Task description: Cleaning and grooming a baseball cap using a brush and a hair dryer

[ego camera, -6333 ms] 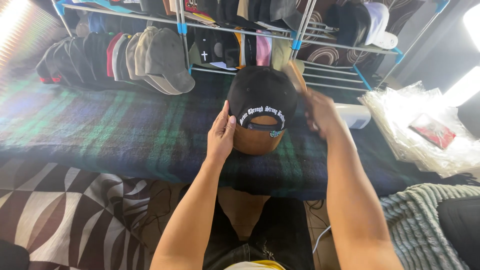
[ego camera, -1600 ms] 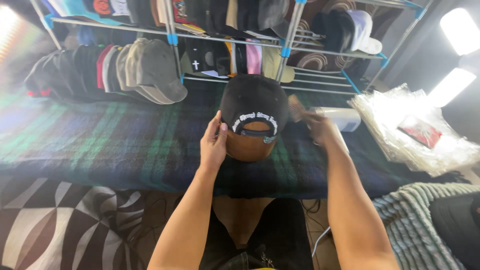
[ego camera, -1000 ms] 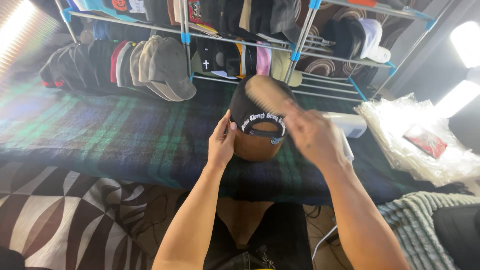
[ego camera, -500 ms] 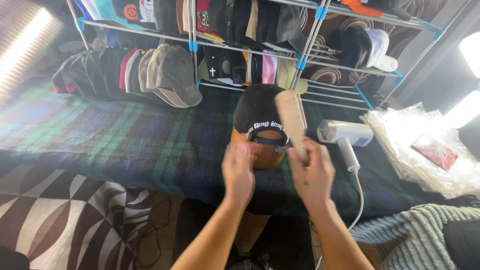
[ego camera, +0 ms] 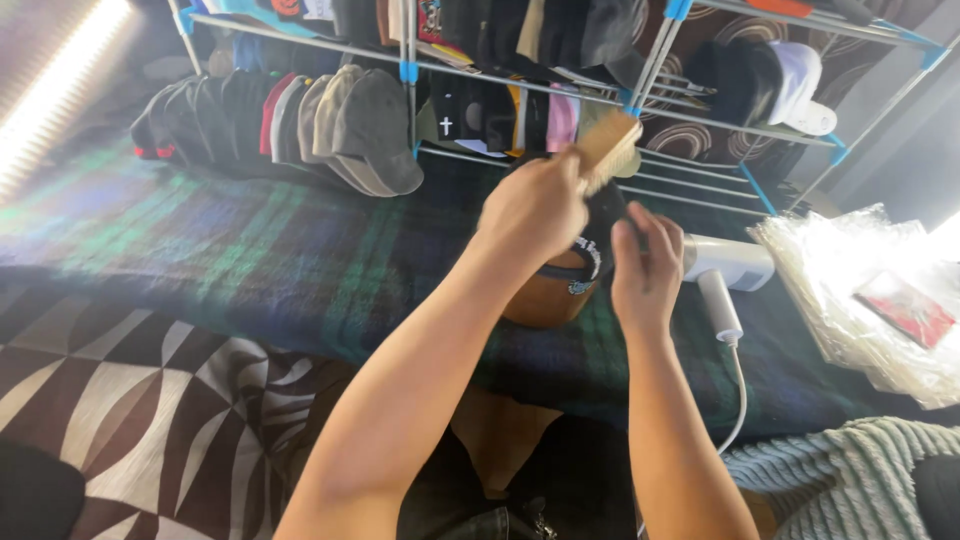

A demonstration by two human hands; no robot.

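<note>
Plaid cloth (ego camera: 230, 250) in blue and green covers the table, and a row of caps (ego camera: 290, 120) leans along the upper left of the frame under the rack (ego camera: 640, 60). At centre, the brush (ego camera: 607, 147) has changed hands: half a second ago the right hand gripped it beside the cap, and now the left hand (ego camera: 530, 205) closes around its handle and lifts it above the black cap (ego camera: 597, 240), bristles turned down and right. That cap sits on its brown form (ego camera: 548, 298), just right of centre, mostly hidden behind the left forearm. The right hand (ego camera: 645, 270) has let go of the brush and now rests loosely curled against the cap's right side, steadying it. So the brushing seems to move to the cap's other side. Further right lie a white steamer (ego camera: 730, 265) with its cord, then clear bags (ego camera: 870, 290) at the right edge.
</note>
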